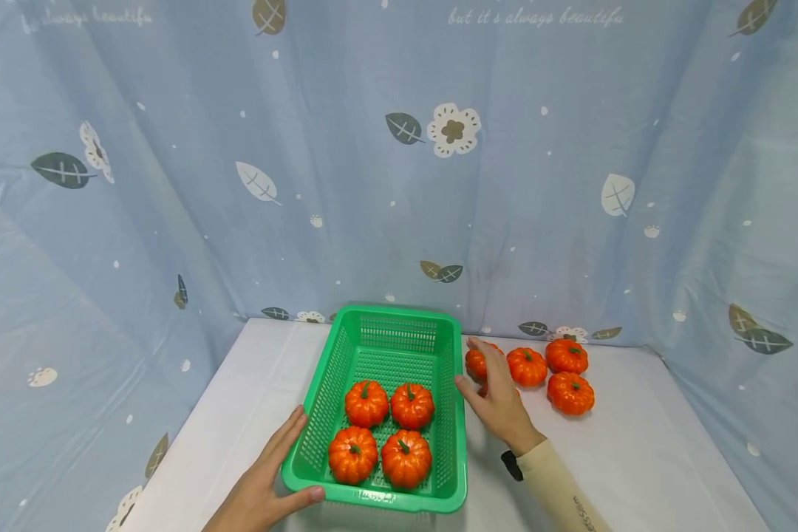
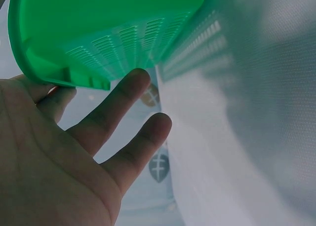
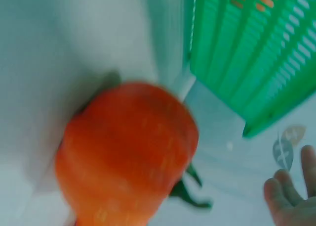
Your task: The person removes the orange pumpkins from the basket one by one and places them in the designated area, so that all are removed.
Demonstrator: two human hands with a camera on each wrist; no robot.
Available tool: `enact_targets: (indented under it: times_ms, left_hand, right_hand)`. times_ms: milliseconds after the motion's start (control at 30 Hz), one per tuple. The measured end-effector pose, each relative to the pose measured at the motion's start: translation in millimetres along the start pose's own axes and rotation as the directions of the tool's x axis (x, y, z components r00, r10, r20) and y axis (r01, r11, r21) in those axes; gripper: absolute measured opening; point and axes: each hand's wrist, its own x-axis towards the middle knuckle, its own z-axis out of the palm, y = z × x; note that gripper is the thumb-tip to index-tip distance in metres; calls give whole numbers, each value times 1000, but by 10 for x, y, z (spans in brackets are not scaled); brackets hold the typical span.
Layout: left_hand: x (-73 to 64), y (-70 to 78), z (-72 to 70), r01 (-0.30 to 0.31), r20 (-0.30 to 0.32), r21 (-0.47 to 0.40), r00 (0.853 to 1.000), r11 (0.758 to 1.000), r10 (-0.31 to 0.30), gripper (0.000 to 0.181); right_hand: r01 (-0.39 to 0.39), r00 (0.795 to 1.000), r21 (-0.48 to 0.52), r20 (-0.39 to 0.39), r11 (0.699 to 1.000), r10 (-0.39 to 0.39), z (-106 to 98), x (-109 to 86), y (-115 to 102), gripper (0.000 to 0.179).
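lt hand (image 1: 264,476) touches basket (image 1: 447,428), rt hand (image 1: 502,406) nr pumpkins (image 1: 527,368).

Blue cloth (image 1: 346,207) (printed with leaves, flowers) hangs behind a white tabletop (image 1: 638,458).

1. Green plastic basket (image 1: 432,504): rectangular, perforated walls and base; upright on the white surface (image 1: 645,458).
2. Four contained pumpkins (image 1: 352,454): miniature, glossy orange, ribbed, green-stemmed; seated two by two toward the basket's near end.
3. Three fully visible loose pumpkins (image 1: 527,367): same type; on the surface, right of the basket.
4. Two partly hidden loose pumpkins (image 1: 476,365): same orange finish; nearest the basket's right wall.
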Motion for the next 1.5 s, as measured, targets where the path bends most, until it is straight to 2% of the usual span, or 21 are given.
enact_targets:
  times_ms: [200, 400, 633, 967, 1200, 1500]
  left_hand:
    - [-4, -17, 12, -57, -18, 4, 998, 998, 57, 106]
    - [1, -19, 12, -73, -20, 9, 997, 997, 73, 107]
    - [4, -5, 7, -28, -10, -3, 1000, 1000, 28, 105]
    - [3, 12, 8, 25, 9, -6, 1000, 1000, -25, 104]
    - [0, 16, -10, 48, 19, -2, 999, 999, -48, 104]
    - [-4, 20, -19, 31, 11, -4, 999, 999, -31, 104]
  right_hand:
    - [-103, 994, -44, -36, 994, 101, -191, -107, 138, 70]
    - [-180, 983, -60, -37, 982, 178, -322, -254, 244, 74]
    - [-245, 969, -108, -1, 964, 246, -407, -391, 357, 81]
    - [-286, 950, -197, 73, 938, 305, -380, -531, 490, 92]
    - [-291, 939, -247, 110, 924, 325, -362, -548, 475, 89]
    - [-292, 933, -257, 136, 921, 334, -373, -545, 506, 85]
